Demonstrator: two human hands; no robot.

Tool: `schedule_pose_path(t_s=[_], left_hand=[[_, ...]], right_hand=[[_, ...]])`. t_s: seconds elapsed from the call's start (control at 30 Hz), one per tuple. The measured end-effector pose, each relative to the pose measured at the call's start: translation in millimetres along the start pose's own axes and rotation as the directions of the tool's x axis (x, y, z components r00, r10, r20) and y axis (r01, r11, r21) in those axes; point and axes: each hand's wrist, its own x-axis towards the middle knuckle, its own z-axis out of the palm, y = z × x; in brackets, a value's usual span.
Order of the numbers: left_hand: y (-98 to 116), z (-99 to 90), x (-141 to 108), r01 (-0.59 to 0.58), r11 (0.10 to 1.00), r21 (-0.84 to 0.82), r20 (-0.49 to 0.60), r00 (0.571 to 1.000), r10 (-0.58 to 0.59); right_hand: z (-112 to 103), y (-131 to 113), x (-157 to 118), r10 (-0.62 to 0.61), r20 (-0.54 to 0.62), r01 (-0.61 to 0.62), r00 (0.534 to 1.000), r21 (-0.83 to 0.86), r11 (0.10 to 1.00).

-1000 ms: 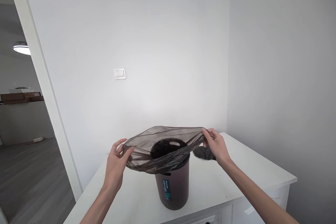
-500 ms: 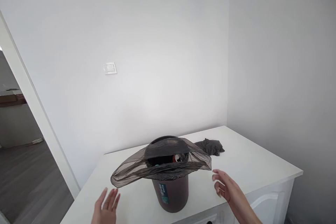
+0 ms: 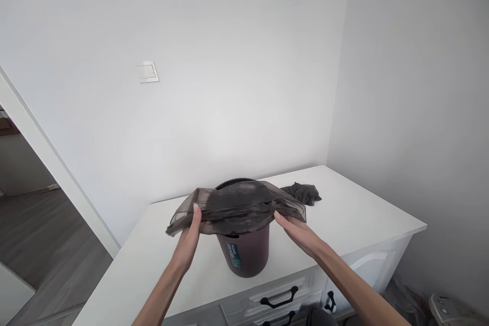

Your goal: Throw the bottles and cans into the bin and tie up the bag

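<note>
A dark purple bin (image 3: 250, 254) with a teal label stands upright on the white cabinet top. A thin, see-through black bag (image 3: 242, 209) spreads over its mouth and sticks out on both sides. My left hand (image 3: 191, 229) grips the bag's left part, thumb on top and the other fingers hidden beneath it. On the right side, my right hand (image 3: 294, 226) pinches the bag in the same way near the bin's rim. The bag's folds cover the bin's opening. Behind it to the right lies a crumpled black bag (image 3: 305, 192).
The white cabinet top (image 3: 367, 214) has drawers with black handles (image 3: 279, 297) below its front edge. A wall with a light switch (image 3: 148, 72) rises behind. At the left is a doorway frame (image 3: 57, 158); clutter (image 3: 451, 310) lies on the floor at the lower right.
Both hands have moved inward and up from beside the bag and taken hold of it. The bag's opening has closed over, hiding the can seen inside before. The view has tilted down.
</note>
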Motion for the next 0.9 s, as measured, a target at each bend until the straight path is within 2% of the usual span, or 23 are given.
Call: schedule_pose_path(t_s=[0.1, 0.27, 0.33, 0.43, 0.53, 0.63, 0.7, 0.77, 0.83, 0.9], left_hand=[[24.3, 9.9, 2.8, -0.067, 0.998, 0.011, 0.085, 0.994, 0.066], [54.1, 28.7, -3.3, -0.232, 0.967, -0.106, 0.09, 0.966, 0.242], [64.9, 34.6, -5.5, -0.219, 0.949, -0.229, 0.086, 0.966, 0.243], [80.7, 39.8, -4.7, -0.112, 0.879, -0.464, 0.09, 0.981, 0.173], [91.4, 42.2, -1.8, -0.07, 0.822, -0.566, 0.143, 0.973, 0.181], [94.3, 45.4, -3.8, -0.121, 0.884, -0.451, 0.221, 0.945, 0.242], [94.1, 48.2, -8.8, -0.186, 0.939, -0.29, 0.282, 0.921, 0.27], [94.7, 50.4, -15.1, -0.276, 0.956, -0.102, 0.356, 0.887, 0.294], [97.3, 50.3, -21.5, -0.389, 0.916, 0.098, 0.422, 0.85, 0.316], [102.1, 47.8, -27.2, -0.515, 0.817, 0.26, 0.453, 0.812, 0.368]], right_hand=[[7.8, -23.5, 15.1, -0.054, -0.069, 0.053, 0.996, -0.021, 0.998], [24.3, -63.9, 37.1, -0.217, -0.139, 0.222, 0.966, 0.023, 0.975], [29.0, -76.4, 43.2, -0.247, -0.116, 0.263, 0.962, 0.151, 0.953], [34.3, -90.9, 50.1, -0.263, -0.071, 0.268, 0.962, 0.417, 0.869], [38.7, -100.0, 58.9, -0.271, -0.029, 0.241, 0.962, 0.555, 0.796], [45.8, -104.4, 70.8, -0.254, 0.017, 0.213, 0.967, 0.49, 0.845], [54.5, -107.8, 75.7, -0.215, 0.037, 0.191, 0.976, 0.329, 0.925], [65.5, -114.5, 73.4, -0.17, 0.065, 0.163, 0.983, 0.1, 0.982], [76.0, -125.1, 62.7, -0.125, 0.137, 0.14, 0.983, -0.106, 0.984], [82.8, -137.1, 47.5, -0.06, 0.27, 0.124, 0.961, -0.226, 0.966]])
